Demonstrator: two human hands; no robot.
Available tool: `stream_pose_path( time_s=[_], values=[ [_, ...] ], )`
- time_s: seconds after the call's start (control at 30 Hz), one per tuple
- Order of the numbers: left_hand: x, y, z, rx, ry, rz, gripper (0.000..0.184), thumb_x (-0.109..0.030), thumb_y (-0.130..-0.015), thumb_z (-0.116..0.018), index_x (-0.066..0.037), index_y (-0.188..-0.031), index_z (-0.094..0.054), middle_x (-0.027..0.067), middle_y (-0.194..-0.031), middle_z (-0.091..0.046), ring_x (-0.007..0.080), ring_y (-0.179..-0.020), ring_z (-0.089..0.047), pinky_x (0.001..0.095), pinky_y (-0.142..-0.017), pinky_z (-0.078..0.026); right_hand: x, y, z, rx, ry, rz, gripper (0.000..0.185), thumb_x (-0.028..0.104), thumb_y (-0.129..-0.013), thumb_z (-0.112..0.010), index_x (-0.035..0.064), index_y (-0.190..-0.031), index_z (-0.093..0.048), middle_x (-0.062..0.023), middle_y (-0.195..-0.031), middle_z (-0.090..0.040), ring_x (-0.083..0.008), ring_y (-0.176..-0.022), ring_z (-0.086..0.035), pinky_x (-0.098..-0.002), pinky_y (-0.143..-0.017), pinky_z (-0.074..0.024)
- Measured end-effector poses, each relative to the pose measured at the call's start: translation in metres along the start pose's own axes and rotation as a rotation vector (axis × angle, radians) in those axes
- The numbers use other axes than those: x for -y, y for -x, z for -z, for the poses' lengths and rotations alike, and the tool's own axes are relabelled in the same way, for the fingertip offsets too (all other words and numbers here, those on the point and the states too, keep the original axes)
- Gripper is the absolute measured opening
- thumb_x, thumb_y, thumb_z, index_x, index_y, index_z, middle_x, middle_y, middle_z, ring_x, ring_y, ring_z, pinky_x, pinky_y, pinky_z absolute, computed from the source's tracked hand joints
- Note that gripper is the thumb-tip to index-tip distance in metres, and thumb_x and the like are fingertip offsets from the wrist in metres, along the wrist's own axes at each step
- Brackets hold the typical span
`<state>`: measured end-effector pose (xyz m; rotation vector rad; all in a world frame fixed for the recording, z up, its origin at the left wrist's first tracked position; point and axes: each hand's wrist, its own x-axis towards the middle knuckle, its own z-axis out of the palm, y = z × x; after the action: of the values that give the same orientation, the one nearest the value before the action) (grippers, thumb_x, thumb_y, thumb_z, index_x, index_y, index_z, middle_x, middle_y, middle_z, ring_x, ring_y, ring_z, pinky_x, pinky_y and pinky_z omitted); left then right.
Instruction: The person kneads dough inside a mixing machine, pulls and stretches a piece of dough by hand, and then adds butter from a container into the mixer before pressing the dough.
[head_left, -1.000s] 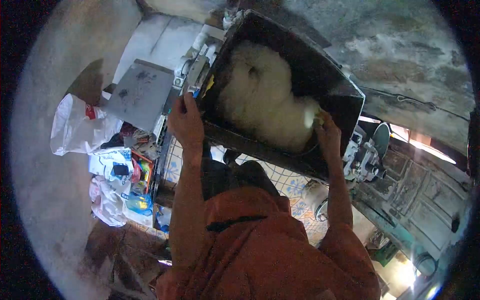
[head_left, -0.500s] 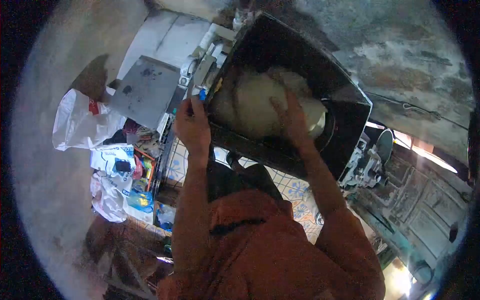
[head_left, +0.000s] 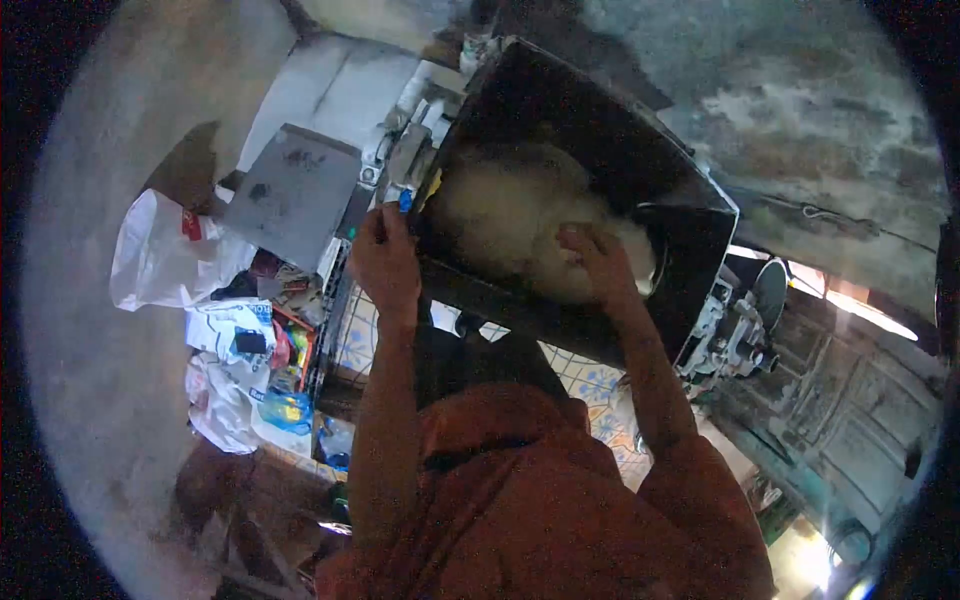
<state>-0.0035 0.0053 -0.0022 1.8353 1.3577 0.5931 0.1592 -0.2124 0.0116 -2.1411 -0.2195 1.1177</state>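
Note:
A large, pale, soft-looking mass lies inside a deep, dark, open metal trough; blur hides what it is made of. Over the mass, towards the trough's right end, is my right hand, its fingers curled inward. Whether anything is inside those fingers is hidden. My left hand is closed at the trough's left end, beside a small blue piece. What its fingers grip, if anything, I cannot make out.
Metal machine parts jut from the trough's right end. A flat grey panel stands at the left, near a white plastic bag and several other bags and bits. Patterned floor tiles show below the trough.
My right hand's fingers, spread over the pale mass before, are now curled and slightly lower. The mass has changed shape, looking flatter and smeared. My left hand stays in place.

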Motion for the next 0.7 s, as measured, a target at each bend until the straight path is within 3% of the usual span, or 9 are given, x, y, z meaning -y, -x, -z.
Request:
stream_pose_path(
  time_s=[0.1, 0.17, 0.23, 0.33, 0.4, 0.43, 0.57, 0.67, 0.7],
  values=[
    [-0.002, 0.003, -0.002, -0.051, 0.000, -0.094, 0.037, -0.035, -0.093, -0.053, -0.002, -0.095, -0.068, 0.0169, -0.075, -0.066, 0.0324, -0.069, -0.065, 0.0427, -0.063, -0.047, 0.032, 0.014, -0.005, -0.045, -0.223, 0.026, 0.045, 0.033, -0.092, -0.058, 0.0070, -0.129, -0.056, -0.0099, -0.122, -0.062, -0.0237, -0.109, -0.059, -0.0358, -0.093, -0.0464],
    [-0.015, 0.005, 0.005, 0.015, 0.000, -0.035, 0.035, -0.033, -0.094, -0.052, -0.002, -0.096, -0.068, 0.0182, -0.078, -0.067, 0.0307, -0.068, -0.065, 0.0424, -0.063, -0.046, 0.032, -0.006, -0.034, -0.015, -0.227, 0.322, 0.048, 0.037, -0.093, -0.056, 0.0074, -0.130, -0.054, -0.0121, -0.123, -0.060, -0.0246, -0.109, -0.058, -0.0370, -0.095, -0.0442],
    [-0.011, 0.003, 0.006, 0.018, -0.092, -0.068, 0.035, -0.033, -0.094, -0.052, -0.002, -0.096, -0.068, 0.0182, -0.078, -0.067, 0.0304, -0.068, -0.064, 0.0424, -0.062, -0.046, 0.068, -0.015, -0.069, -0.026, 0.077, 0.310, 0.053, 0.044, -0.095, -0.049, 0.0072, -0.133, -0.051, -0.0155, -0.129, -0.055, -0.0264, -0.114, -0.054, -0.0378, -0.100, -0.0393],
    [-0.003, 0.004, 0.001, -0.007, -0.144, -0.096, 0.035, -0.034, -0.094, -0.052, -0.002, -0.095, -0.068, 0.0183, -0.077, -0.066, 0.0304, -0.066, -0.064, 0.0431, -0.062, -0.045, 0.070, -0.061, -0.141, -0.124, -0.101, 0.334, 0.054, 0.047, -0.096, -0.043, 0.0060, -0.131, -0.050, -0.0180, -0.133, -0.051, -0.0296, -0.115, -0.053, -0.0394, -0.102, -0.0360],
    [0.004, 0.003, -0.003, -0.037, -0.105, -0.101, 0.035, -0.034, -0.093, -0.053, -0.002, -0.094, -0.067, 0.0183, -0.077, -0.066, 0.0309, -0.066, -0.064, 0.0438, -0.063, -0.045, 0.102, -0.042, -0.156, 0.102, -0.826, 0.178, 0.053, 0.047, -0.097, -0.043, 0.0015, -0.122, -0.054, -0.0190, -0.122, -0.057, -0.0299, -0.110, -0.054, -0.0408, -0.098, -0.0373],
    [0.009, 0.003, -0.005, -0.053, -0.109, -0.187, 0.036, -0.034, -0.092, -0.053, -0.001, -0.093, -0.067, 0.0183, -0.076, -0.066, 0.0312, -0.066, -0.063, 0.0440, -0.062, -0.045, 0.097, -0.054, -0.182, -0.327, -0.527, 0.483, 0.050, 0.045, -0.096, -0.046, -0.0008, -0.111, -0.058, -0.0140, -0.107, -0.062, -0.0281, -0.098, -0.057, -0.0418, -0.093, -0.0395],
    [0.021, -0.004, -0.008, -0.091, -0.144, -0.343, 0.037, -0.034, -0.091, -0.055, 0.001, -0.086, -0.066, 0.0177, -0.074, -0.065, 0.0297, -0.062, -0.062, 0.0433, -0.061, -0.045, 0.095, -0.040, -0.169, -0.332, -0.427, 0.506, 0.041, 0.036, -0.094, -0.053, -0.0016, -0.109, -0.061, -0.0108, -0.103, -0.063, -0.0246, -0.097, -0.059, -0.0384, -0.085, -0.0461],
    [0.010, -0.001, -0.007, -0.036, 0.004, -0.071, 0.036, -0.032, -0.091, -0.055, 0.001, -0.084, -0.066, 0.0179, -0.072, -0.065, 0.0288, -0.060, -0.060, 0.0429, -0.060, -0.045, 0.092, -0.037, -0.156, -0.291, -0.441, 0.349, 0.029, 0.024, -0.093, -0.057, -0.0010, -0.108, -0.061, -0.0110, -0.102, -0.064, -0.0217, -0.095, -0.062, -0.0354, -0.077, -0.0514],
    [0.009, -0.001, -0.005, -0.064, -0.061, -0.205, 0.035, -0.031, -0.091, -0.056, 0.001, -0.084, -0.066, 0.0182, -0.071, -0.064, 0.0303, -0.060, -0.060, 0.0438, -0.060, -0.045, 0.100, -0.032, -0.145, -0.199, -0.552, 0.302, 0.028, 0.023, -0.092, -0.058, -0.0009, -0.106, -0.061, -0.0111, -0.097, -0.064, -0.0203, -0.091, -0.062, -0.0339, -0.074, -0.0521]
  ],
)
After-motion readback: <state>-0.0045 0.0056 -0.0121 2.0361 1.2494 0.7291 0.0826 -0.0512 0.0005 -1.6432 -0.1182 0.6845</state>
